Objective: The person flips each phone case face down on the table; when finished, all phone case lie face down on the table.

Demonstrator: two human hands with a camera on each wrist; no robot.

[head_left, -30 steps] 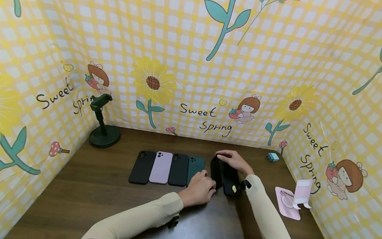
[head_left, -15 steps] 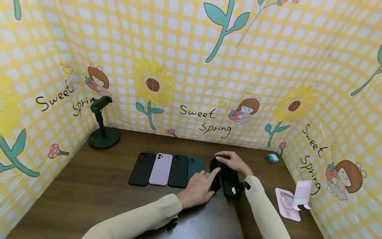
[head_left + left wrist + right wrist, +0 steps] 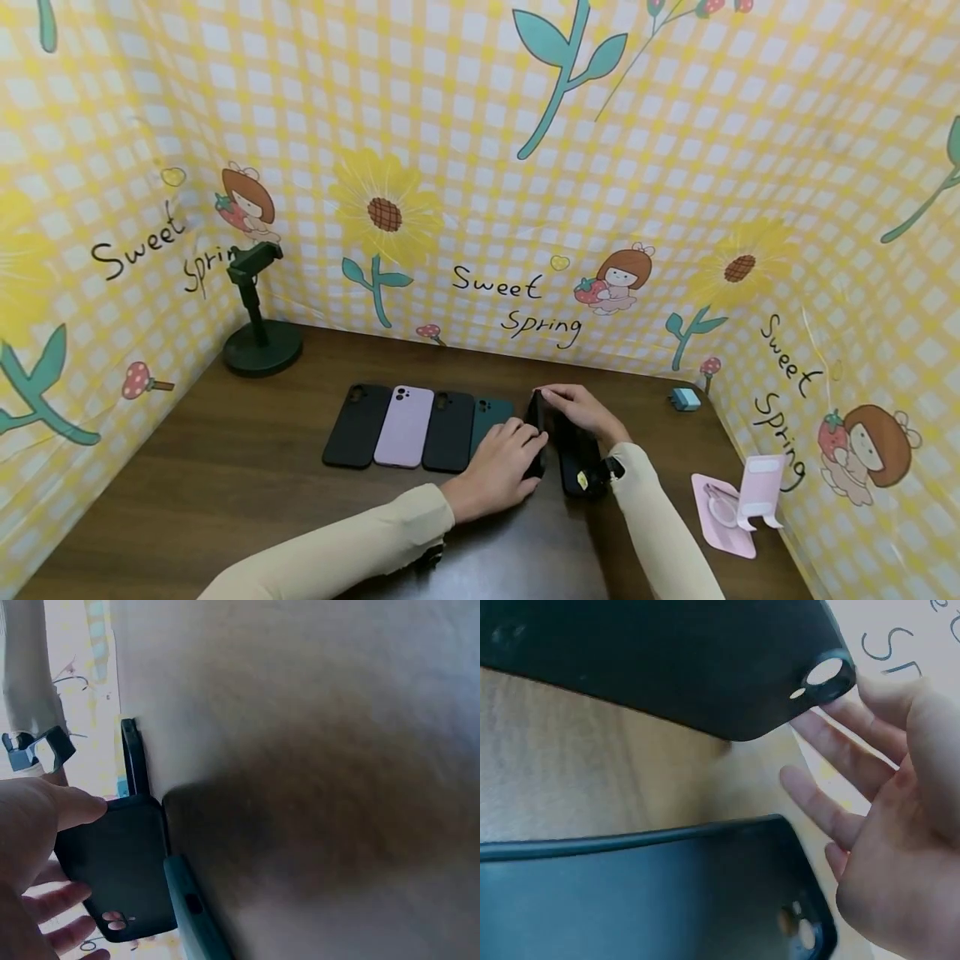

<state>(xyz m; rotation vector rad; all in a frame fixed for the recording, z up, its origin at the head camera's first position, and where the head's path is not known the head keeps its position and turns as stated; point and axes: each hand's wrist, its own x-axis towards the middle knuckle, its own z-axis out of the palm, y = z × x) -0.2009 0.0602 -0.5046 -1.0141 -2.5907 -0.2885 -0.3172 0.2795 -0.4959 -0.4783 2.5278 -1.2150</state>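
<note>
A black phone case (image 3: 536, 410) stands on its long edge between my two hands. My left hand (image 3: 501, 467) grips its near part; the thumb lies on its edge in the left wrist view, with the fingers along the opposite side. At the far corner, beside the camera cutout, my right hand (image 3: 587, 413) pinches the case between thumb and forefinger, the other fingers spread loosely. Below my right wrist lies another black phone case (image 3: 667, 900), its hollow side facing up. A teal phone case (image 3: 191, 911) lies flat just left of the held one, partly hidden by my left hand.
In a row left of the hands lie a black case (image 3: 357, 425), a lilac case (image 3: 403, 427) and another black case (image 3: 448, 432). A dark green stand (image 3: 261, 346) is at back left. On the right are a blue charger plug (image 3: 685, 399) and a pink phone stand (image 3: 759, 492).
The black case between my hands has tipped to a steeper, nearly upright stance and shifted slightly left. My left forefinger stretched out across it, then bent back onto it.
</note>
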